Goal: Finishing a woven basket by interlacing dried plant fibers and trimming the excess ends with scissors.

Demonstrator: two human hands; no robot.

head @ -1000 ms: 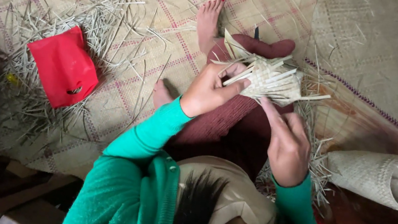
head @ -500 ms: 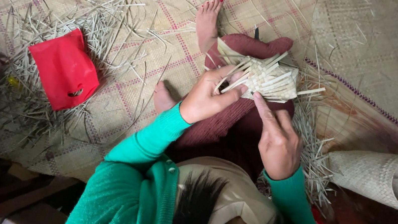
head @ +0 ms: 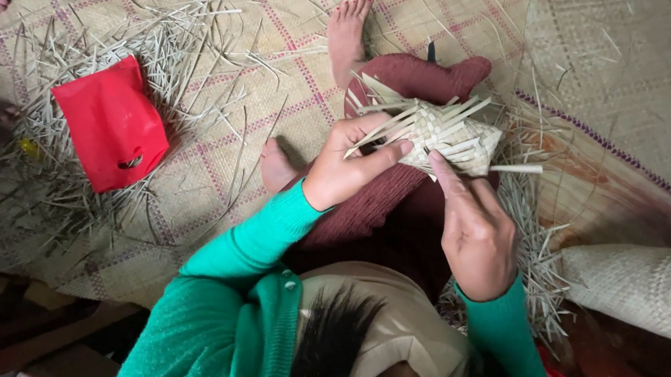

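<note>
straw-coloured woven piece (head: 436, 133) over lap, l. hand (head: 351, 165) gripping its near edge w/ fingers curled, r. hand (head: 475, 231) half open, forefinger touching its underside, red pouch (head: 111, 123) on mat (head: 287, 29) well apart, rolled mat (head: 651, 291) at right

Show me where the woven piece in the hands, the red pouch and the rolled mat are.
woven piece (head: 444, 134), head view, on its plaited middle.
red pouch (head: 109, 122), head view, on its flat front.
rolled mat (head: 639, 285), head view, on its curved woven side.
</note>
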